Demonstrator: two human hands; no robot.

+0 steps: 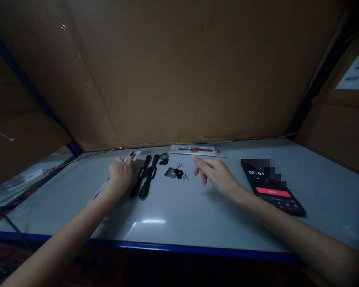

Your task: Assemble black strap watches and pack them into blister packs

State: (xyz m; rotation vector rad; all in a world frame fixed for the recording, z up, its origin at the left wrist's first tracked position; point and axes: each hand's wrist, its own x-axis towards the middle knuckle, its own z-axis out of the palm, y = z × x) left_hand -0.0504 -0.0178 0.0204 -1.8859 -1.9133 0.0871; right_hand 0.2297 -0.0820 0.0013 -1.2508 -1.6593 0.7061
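From my remote station, I used the pair of slotted black tool bodies as the reference; they lay side by side on the bench. My left hand was immediately left of the tool bodies, fingers bent over a flat white pack; I could not tell whether it gripped the pack. My right hand was right of the tool bodies, well apart, fingers loosely curled, a narrow gap between them and nothing visible inside. Metal blades, small black clamps and thumbscrews lay near the tool bodies, on their right. Behind and right of them lay a flat clear package; far right, a smartphone, screen lit.
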